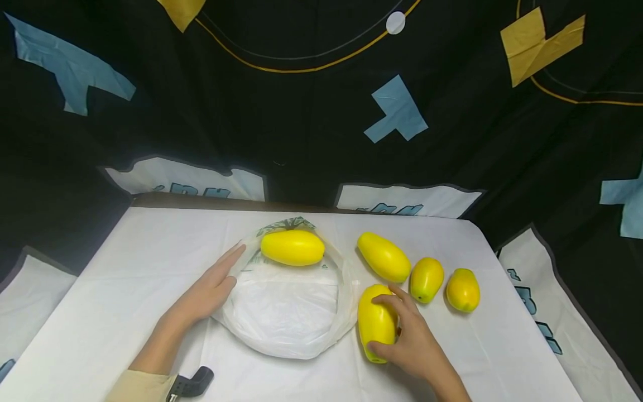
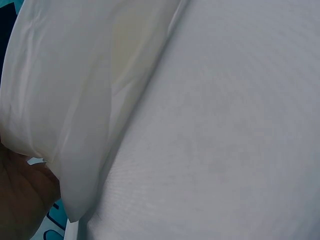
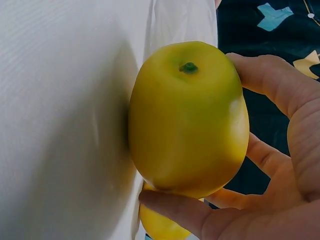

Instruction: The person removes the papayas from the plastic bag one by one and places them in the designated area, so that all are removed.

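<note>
A white translucent plastic bag [image 1: 281, 349] lies on the table with its mouth spread wide. One yellow, papaya-like fruit [image 1: 293, 248] sits at the far side of its opening. My left hand [image 1: 208, 290] touches the bag's left rim with its fingers extended; in the left wrist view, bag film [image 2: 65, 90] covers those fingers. To the right of the bag, my right hand [image 1: 409, 335] grips another oblong yellow fruit [image 1: 374, 321] between thumb and fingers. The right wrist view shows this fruit [image 3: 185, 120] end-on, with a small green stem.
Beyond my right hand lie a long yellow fruit [image 1: 384, 257] and two smaller ones, a middle fruit [image 1: 427, 279] and a rightmost fruit [image 1: 463, 290]. A white cloth [image 1: 166, 245] covers the table. Dark patterned fabric [image 1: 311, 128] hangs behind its far edge.
</note>
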`<action>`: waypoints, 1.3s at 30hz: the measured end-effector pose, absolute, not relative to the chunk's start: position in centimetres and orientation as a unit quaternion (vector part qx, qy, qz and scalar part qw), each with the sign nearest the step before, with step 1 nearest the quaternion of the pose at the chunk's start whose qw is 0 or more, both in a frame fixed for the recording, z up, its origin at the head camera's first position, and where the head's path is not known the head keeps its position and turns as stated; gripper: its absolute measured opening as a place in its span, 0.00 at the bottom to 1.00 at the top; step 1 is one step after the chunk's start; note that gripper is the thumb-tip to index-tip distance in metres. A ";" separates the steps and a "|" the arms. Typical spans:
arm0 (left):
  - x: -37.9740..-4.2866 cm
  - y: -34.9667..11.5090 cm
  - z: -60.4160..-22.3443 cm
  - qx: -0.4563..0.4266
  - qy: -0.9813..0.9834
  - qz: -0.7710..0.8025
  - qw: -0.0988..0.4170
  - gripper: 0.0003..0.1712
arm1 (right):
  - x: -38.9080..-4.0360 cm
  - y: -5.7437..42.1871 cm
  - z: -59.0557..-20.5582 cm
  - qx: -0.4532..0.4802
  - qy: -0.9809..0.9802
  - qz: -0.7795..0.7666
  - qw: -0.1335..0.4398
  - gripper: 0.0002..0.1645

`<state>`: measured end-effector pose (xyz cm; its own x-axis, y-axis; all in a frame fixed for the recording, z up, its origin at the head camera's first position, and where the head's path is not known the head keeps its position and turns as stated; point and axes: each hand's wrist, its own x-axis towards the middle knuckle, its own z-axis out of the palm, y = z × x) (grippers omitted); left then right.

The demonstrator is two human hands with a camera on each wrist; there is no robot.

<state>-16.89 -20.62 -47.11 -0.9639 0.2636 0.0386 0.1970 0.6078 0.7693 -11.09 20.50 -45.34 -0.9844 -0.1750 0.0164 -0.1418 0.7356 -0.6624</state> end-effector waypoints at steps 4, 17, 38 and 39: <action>-16.9 -20.5 -47.1 0.128 0.896 0.423 0.038 0.36 | -11.1 20.6 -45.4 -0.091 0.926 -0.365 0.024 0.44; -16.9 -20.5 -46.9 0.129 0.893 0.428 0.043 0.35 | -11.0 20.6 -45.0 -0.117 0.928 -0.353 -0.006 0.42; -17.0 -20.5 -47.2 0.132 0.895 0.424 0.042 0.35 | -12.1 20.5 -43.4 -0.135 0.918 -0.364 -0.076 0.49; -17.0 -20.5 -47.2 0.132 0.895 0.424 0.042 0.35 | -12.2 20.5 -43.3 -0.136 0.915 -0.369 -0.085 0.49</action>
